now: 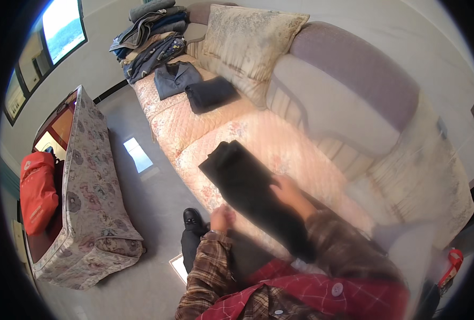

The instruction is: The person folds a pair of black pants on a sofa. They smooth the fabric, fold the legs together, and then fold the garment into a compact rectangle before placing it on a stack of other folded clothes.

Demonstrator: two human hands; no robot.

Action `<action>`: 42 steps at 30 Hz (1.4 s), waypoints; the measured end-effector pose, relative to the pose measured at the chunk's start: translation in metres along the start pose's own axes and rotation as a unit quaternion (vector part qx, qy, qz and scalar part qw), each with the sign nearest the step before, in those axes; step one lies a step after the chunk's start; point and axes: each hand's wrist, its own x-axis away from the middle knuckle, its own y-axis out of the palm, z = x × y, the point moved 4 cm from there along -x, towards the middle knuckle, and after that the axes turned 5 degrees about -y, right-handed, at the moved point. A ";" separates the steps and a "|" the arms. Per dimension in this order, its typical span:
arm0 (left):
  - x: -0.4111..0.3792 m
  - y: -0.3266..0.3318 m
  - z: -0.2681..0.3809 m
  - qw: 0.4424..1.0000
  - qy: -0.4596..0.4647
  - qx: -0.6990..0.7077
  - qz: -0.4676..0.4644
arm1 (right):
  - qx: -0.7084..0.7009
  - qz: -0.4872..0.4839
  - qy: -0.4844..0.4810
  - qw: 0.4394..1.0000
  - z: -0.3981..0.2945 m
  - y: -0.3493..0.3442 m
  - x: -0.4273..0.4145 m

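Note:
A black folded garment (253, 188), likely trousers, lies lengthwise on the pink quilted sofa cover (277, 140) in front of me. Its near end reaches down towards my lap. My right hand (291, 196) rests against the garment's right long edge, thumb side over the cloth; its other fingers are partly hidden. Beside the left edge is my left hand (222, 219), blurred, its fingers loosely curled. Whether it touches the cloth is unclear. Further up the sofa sit a dark folded garment (211, 95) and a grey folded collared garment (177, 79).
A stack of folded clothes (153, 40) stands at the sofa's far end. A patterned cushion (249, 48) leans on the backrest (348, 80). Left, across the grey floor (157, 192), is a table with a floral cover (97, 208), a red bag (39, 192) on it.

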 end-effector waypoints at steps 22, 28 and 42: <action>-0.068 0.026 0.092 0.984 0.131 -0.026 0.115 | 0.034 0.048 0.141 0.988 0.047 0.067 -0.095; -0.081 0.045 0.113 0.971 0.231 -0.049 0.043 | 0.065 0.137 0.097 0.984 0.052 0.080 -0.074; -0.080 0.014 0.107 0.994 0.052 -0.021 0.095 | 0.063 0.186 0.069 0.978 0.048 0.082 -0.075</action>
